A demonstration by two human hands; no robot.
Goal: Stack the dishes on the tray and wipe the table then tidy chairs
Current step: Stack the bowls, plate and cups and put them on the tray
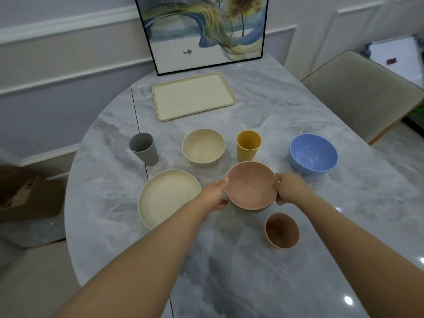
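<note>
While both hands grip it from opposite sides, we find the round pink speckled bowl (251, 185) near the middle of the grey marble-patterned worktop (275, 111). The left hand (214, 195) curls its fingers round the bowl's left wall; the right hand (289, 188) clasps the right wall, thumb low on the side. Whether the bowl is raised off the worktop we cannot tell. The cream rectangular tray (193, 96) lies bare at the far side, before a framed painting (202, 31). Between tray and bowl we note a grey tumbler (144, 149), a cream bowl (203, 147), a yellow tumbler (249, 145) and a blue bowl (313, 154). A cream round plate (167, 198) lies left of the pink bowl, a pink cup (282, 230) nearer us. A beige upholstered chair (362, 92) stands at the right.
</note>
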